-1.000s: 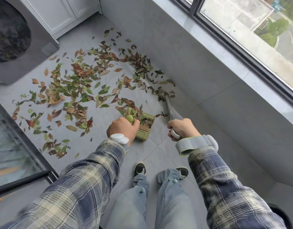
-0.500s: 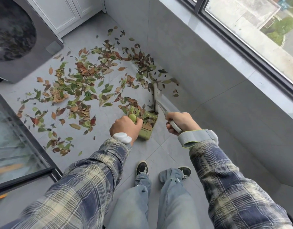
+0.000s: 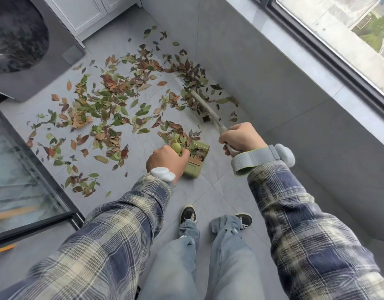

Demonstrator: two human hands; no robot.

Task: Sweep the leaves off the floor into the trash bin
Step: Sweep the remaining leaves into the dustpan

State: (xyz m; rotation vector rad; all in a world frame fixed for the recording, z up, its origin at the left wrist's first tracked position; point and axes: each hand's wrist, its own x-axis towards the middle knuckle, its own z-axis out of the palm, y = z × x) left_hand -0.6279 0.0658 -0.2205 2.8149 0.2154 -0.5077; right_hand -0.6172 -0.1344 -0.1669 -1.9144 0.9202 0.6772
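Grey tile floor (image 3: 208, 191), green-brown leaves (image 3: 113, 98) scattered; left grip (image 3: 166, 158) clasps dustpan (image 3: 194, 167), right grip (image 3: 240, 137) clasps broom (image 3: 208, 109).

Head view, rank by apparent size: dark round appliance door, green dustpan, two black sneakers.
1. Dark round appliance door
2. Green plastic dustpan, partly behind left hand
3. Black left sneaker, black right sneaker: alike, jeans partly covering both.

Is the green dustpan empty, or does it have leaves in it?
Partly filled: brown and green leaves lie inside the dustpan, held by the left hand. How full, cannot tell.
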